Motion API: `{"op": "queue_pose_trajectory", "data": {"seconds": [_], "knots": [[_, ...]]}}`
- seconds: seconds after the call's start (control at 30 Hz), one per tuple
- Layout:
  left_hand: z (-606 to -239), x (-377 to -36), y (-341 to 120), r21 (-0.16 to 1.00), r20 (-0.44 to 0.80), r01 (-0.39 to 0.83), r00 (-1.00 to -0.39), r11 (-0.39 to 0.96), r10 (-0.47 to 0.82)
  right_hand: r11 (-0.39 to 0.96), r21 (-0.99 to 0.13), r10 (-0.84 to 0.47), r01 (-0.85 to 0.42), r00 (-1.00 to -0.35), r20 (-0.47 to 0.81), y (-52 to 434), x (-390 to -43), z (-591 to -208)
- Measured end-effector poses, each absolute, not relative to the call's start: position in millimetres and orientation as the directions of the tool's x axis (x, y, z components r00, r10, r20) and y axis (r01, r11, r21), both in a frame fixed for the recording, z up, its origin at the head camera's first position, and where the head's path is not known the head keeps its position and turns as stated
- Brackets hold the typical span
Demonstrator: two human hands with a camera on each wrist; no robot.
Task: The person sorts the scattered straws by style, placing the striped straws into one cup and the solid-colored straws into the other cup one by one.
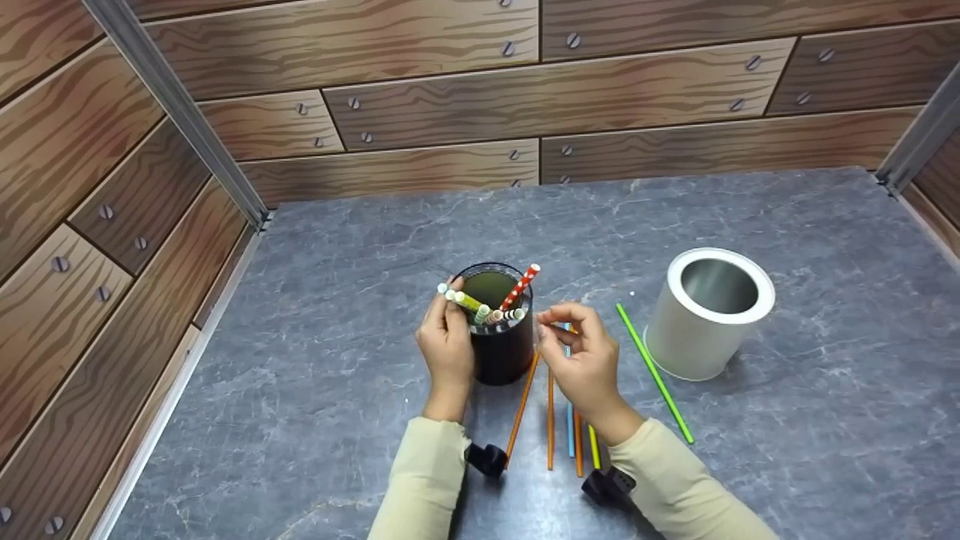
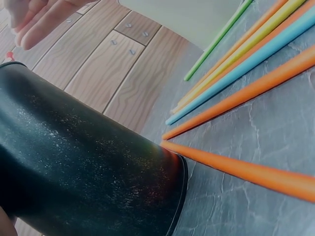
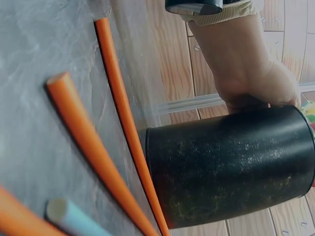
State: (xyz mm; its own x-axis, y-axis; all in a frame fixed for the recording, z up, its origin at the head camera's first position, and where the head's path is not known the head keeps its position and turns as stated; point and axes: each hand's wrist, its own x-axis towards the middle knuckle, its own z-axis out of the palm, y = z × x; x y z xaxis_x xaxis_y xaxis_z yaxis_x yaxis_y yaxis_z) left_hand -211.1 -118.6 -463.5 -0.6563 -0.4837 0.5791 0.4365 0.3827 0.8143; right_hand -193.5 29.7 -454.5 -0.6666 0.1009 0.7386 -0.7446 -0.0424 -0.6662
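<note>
My left hand [image 1: 447,345] grips a black cup [image 1: 501,356] from its left side, fingers up near the rim. Patterned straws lean inside it, among them a red one with white dots [image 1: 520,287] and a yellow-green one [image 1: 468,301]; several tips bunch along the near rim. To the cup's right is my right hand [image 1: 585,356], thumb and fingers loosely bent, nothing visible between them. Beneath that hand, plain thin sticks lie on the table: orange sticks [image 1: 523,409], a blue stick [image 1: 570,439] and a yellow stick [image 1: 595,450]. One orange end lies right at the cup's base.
At the right stands a white can [image 1: 690,337] with a wide rim and metallic inside. A green stick [image 1: 654,373] lies on the grey marbled table [image 1: 337,285] just left of it. Wood-patterned walls [image 1: 450,105] enclose the back and sides.
</note>
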Motion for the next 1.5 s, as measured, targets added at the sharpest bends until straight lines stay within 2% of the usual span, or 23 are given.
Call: {"op": "queue_pose_trajectory", "data": {"seconds": [0.33,0.67,0.87,0.93,1.03,1.13,1.3,1.4,1.5], "knots": [[-460.6,-213.2,-121.6,0.808,0.585,0.422,-0.660,0.411,-0.471,-0.048,-0.673,0.134,-0.738,-0.672,0.728,49.9,-192.8,-450.4],[-461.2,-205.2,-127.6,0.848,0.511,0.313,-0.697,0.428,-0.502,0.024,-0.627,0.131,-0.778,-0.620,0.774,76.8,-196.0,-436.6],[-462.8,-202.6,-130.5,0.888,0.461,0.385,-0.755,0.253,-0.466,0.037,-0.652,0.143,-0.758,-0.641,0.754,98.4,-194.5,-426.1],[-464.3,-200.1,-132.6,0.887,0.458,0.428,-0.755,0.175,-0.470,0.050,-0.659,0.145,-0.750,-0.648,0.748,104.9,-193.2,-421.0],[-466.7,-194.7,-135.5,0.870,0.475,0.472,-0.728,0.140,-0.494,0.079,-0.660,0.145,-0.747,-0.646,0.749,114.4,-191.6,-411.9],[-468.4,-188.5,-137.0,0.849,0.512,0.499,-0.690,0.176,-0.511,0.135,-0.656,0.160,-0.743,-0.637,0.754,125.2,-191.1,-401.6],[-473.1,-176.0,-137.9,0.809,0.588,0.486,-0.662,0.331,-0.464,0.248,-0.642,0.195,-0.726,-0.612,0.767,146.6,-193.0,-388.2],[-478.8,-166.4,-136.8,0.790,0.607,0.454,-0.676,0.413,-0.418,0.306,-0.645,0.209,-0.700,-0.612,0.763,159.3,-195.6,-384.2],[-484.4,-157.5,-134.7,0.791,0.585,0.406,-0.719,0.457,-0.375,0.354,-0.660,0.225,-0.662,-0.625,0.747,171.4,-199.0,-382.8]]}}
